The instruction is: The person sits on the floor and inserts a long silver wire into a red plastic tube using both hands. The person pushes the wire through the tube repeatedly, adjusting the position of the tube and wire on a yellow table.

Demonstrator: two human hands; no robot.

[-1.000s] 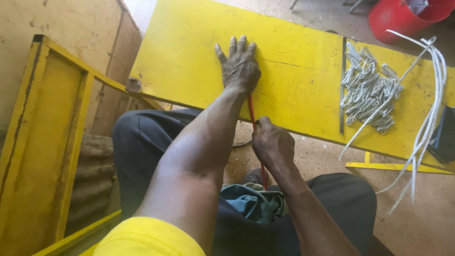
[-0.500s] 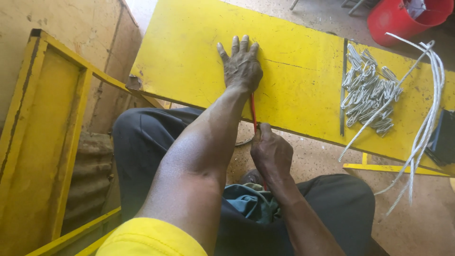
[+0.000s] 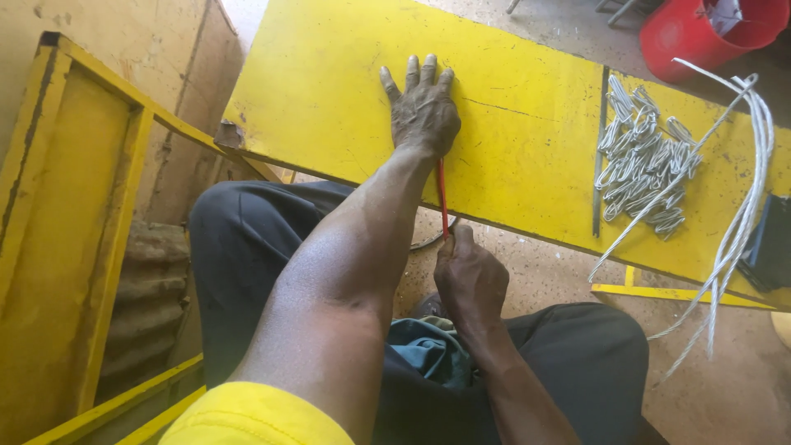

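Unmoved, left hand (image 3: 424,111) lies flat on yellow board (image 3: 329,91); right hand (image 3: 470,276) grips red rod (image 3: 442,194).

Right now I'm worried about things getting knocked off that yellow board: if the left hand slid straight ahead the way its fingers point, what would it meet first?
The left hand lies flat on the yellow board, fingers pointing toward its far edge. That line looks free: only bare board, then probably the floor beyond. The bent wire pieces lie well off to the right.
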